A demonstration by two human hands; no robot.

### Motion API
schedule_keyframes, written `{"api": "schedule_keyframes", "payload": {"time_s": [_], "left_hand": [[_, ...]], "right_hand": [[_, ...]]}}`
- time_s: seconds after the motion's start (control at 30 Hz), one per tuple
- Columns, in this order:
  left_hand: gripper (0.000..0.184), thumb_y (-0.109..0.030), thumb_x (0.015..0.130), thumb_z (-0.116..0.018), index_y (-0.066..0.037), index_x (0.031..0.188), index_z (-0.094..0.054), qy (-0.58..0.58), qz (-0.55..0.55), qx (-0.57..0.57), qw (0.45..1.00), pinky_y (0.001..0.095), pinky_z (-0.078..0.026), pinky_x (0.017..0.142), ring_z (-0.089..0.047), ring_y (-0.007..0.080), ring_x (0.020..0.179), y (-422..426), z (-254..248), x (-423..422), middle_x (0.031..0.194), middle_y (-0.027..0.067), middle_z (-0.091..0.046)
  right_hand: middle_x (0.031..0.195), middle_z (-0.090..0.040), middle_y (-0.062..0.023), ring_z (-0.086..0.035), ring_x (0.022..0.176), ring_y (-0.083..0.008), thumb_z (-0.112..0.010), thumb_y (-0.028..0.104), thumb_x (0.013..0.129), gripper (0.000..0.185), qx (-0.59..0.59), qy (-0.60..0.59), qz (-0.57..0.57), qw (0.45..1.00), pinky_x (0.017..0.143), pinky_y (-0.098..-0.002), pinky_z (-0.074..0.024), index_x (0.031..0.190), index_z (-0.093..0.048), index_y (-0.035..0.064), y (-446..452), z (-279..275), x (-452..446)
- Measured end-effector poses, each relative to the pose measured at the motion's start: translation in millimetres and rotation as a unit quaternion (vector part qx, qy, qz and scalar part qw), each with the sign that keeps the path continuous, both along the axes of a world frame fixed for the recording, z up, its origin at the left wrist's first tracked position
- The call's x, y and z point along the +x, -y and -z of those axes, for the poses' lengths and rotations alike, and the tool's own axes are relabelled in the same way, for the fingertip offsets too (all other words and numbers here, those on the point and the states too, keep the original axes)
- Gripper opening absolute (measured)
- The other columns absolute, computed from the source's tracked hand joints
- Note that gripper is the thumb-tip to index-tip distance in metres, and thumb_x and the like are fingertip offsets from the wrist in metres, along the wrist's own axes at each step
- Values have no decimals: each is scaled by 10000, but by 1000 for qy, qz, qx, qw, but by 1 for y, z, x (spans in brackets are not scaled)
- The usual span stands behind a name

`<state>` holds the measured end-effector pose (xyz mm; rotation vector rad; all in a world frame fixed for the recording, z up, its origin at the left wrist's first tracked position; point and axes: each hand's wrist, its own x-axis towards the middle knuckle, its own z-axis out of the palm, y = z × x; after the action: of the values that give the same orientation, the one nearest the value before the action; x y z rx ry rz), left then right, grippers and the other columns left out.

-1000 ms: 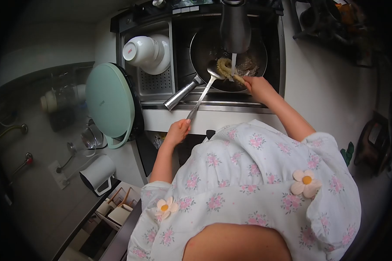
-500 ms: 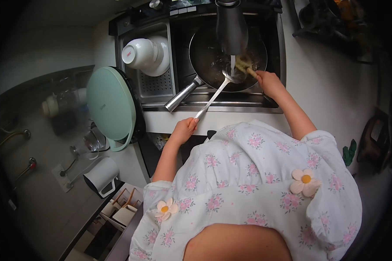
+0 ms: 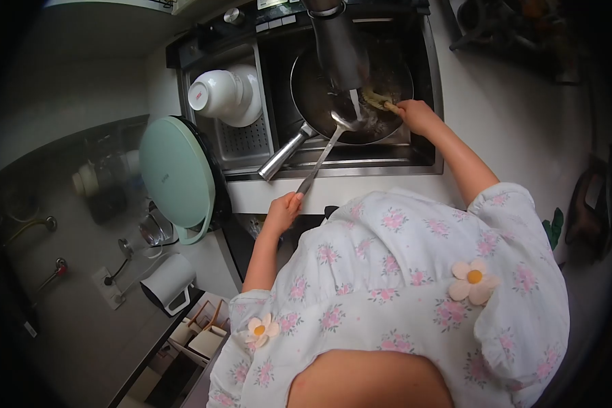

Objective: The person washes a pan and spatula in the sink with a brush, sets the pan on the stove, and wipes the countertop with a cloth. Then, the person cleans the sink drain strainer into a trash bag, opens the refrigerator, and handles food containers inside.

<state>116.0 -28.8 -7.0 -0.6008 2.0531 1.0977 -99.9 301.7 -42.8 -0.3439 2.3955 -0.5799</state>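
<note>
My left hand point(image 3: 285, 209) is closed around the handle of a metal ladle point(image 3: 319, 162). The ladle's bowl rests over the near part of a dark wok point(image 3: 313, 88), under water running from the faucet point(image 3: 340, 51). In my right hand point(image 3: 417, 115) is the handle of a yellowish brush point(image 3: 377, 100), whose bristles are inside the wok on its right side. The wok sits in the sink point(image 3: 426, 156), its metal handle point(image 3: 285, 155) pointing toward the near left.
White bowls point(image 3: 224, 95) stand stacked in the drain tray point(image 3: 246, 141) left of the wok. A mint-green round appliance point(image 3: 177, 173) is at the sink's left, with a white kettle point(image 3: 166, 282) nearer. A dark stove grate point(image 3: 503, 34) lies at the far right.
The brush has moved from the wok's near middle to its right side. The ladle shifted right, then back left a little. The camera view has tilted slightly.
</note>
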Motion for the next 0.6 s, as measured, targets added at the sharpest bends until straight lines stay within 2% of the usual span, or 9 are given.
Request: {"api": "schedule_keyframes", "payload": {"time_s": [0.07,0.17,0.27,0.3,0.4,0.47,0.6], "left_hand": [[422,-375,924,-468,-34,680,-518,8,-33,17,999,263,-353,459,-423,104,479,1,4,7,535,14,-470],[424,-379,925,-465,-39,677,-514,21,-52,33,998,254,-347,448,-421,93,473,5,5,11,533,8,-467],[426,-382,924,-466,-41,673,-515,24,-45,21,998,257,-351,451,-423,96,472,7,2,12,532,9,-469],[425,-381,923,-467,-41,672,-515,16,-36,10,999,259,-352,452,-425,98,472,7,1,11,532,10,-469],[420,-375,921,-470,-41,673,-520,-29,-4,-17,999,264,-357,460,-428,106,477,6,3,10,531,13,-472],[413,-369,921,-471,-40,676,-522,-54,11,-30,998,266,-360,467,-428,111,481,3,4,10,532,15,-472],[405,-362,922,-469,-38,685,-522,-45,-15,-22,999,264,-361,474,-424,110,486,4,4,6,534,16,-464]], "right_hand": [[929,-613,-201,-571,879,-390,-473,172,877,229,-5,-21,24,999,765,-458,-452,1012,-606,44,-11,-3,10],[917,-614,-171,-593,873,-345,-408,89,891,239,9,4,5,1000,764,-414,-479,1056,-581,83,-15,-8,24],[893,-618,-191,-590,838,-369,-422,150,902,213,-63,31,62,996,740,-431,-467,1008,-582,55,-2,-36,37],[916,-610,-217,-574,870,-390,-466,162,889,267,-87,38,75,993,739,-449,-458,1112,-556,47,4,-45,39],[853,-614,-216,-578,800,-405,-467,156,887,246,-83,4,40,996,697,-455,-463,1092,-568,68,26,-50,48],[833,-612,-216,-579,784,-405,-472,155,885,228,-85,-4,36,996,690,-458,-461,1070,-574,70,25,-29,42],[813,-611,-213,-578,762,-402,-475,158,884,204,-114,21,54,992,679,-460,-459,1031,-579,62,23,-47,41]]}}
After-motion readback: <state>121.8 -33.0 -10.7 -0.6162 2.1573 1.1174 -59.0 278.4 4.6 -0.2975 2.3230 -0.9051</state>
